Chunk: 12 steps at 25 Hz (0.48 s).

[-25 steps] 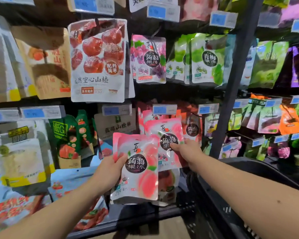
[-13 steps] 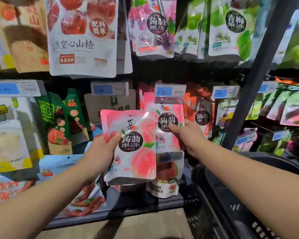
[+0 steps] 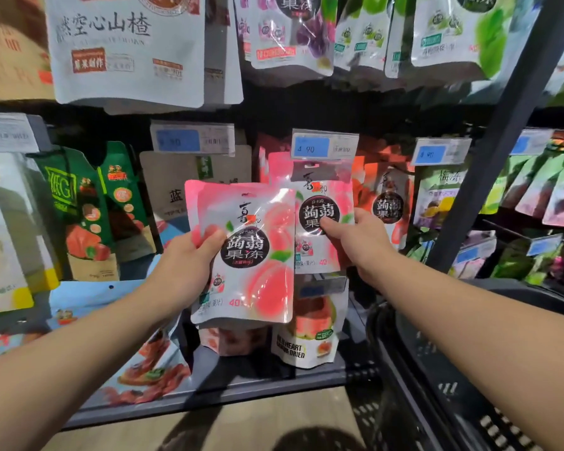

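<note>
left hand (image 3: 183,265) grips a pink peach pouch (image 3: 245,255) by its edge — right hand (image 3: 355,239) pinches a second pouch (image 3: 319,203) hanging just beyond it.

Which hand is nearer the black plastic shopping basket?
Right. The right hand is up-left of the black plastic shopping basket, near its rim; the left hand is farther left.

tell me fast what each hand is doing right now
Left hand: closed, holding the front pouch, thumb on its face.
Right hand: closed, pinching the rear pouch by its right side.
</note>
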{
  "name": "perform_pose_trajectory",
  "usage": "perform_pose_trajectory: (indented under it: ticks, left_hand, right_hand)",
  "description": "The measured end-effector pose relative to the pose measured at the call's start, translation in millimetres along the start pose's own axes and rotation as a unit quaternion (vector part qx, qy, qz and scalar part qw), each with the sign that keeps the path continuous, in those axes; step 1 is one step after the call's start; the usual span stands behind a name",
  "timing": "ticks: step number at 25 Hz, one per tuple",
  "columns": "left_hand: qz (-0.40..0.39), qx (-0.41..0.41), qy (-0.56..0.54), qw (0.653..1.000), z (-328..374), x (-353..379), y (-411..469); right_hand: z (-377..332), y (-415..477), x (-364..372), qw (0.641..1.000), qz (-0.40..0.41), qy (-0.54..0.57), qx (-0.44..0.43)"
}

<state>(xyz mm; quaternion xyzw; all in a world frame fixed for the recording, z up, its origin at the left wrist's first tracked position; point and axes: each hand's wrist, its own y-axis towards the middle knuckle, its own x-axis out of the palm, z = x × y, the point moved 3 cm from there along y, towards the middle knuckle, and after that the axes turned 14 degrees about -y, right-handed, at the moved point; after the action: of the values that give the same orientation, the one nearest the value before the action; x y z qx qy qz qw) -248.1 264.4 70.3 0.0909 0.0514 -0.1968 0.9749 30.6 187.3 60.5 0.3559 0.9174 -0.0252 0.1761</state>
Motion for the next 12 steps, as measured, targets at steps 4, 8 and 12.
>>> perform_pose_trajectory:
  ticks: [4,8,12]
  left_hand:
    - [0.002,0.003,0.030,1.000,-7,5,1]
    - [-0.003,0.004,0.024,1.000,-15,6,5]
    - [-0.004,0.002,0.022,1.000,-22,5,3]
  right_hand:
    - [-1,18,17,0.996,0.039,-0.075,-0.034]
    - [-1,37,36,0.988,0.074,-0.135,-0.027]
    - [2,18,39,0.963,0.124,-0.238,0.031]
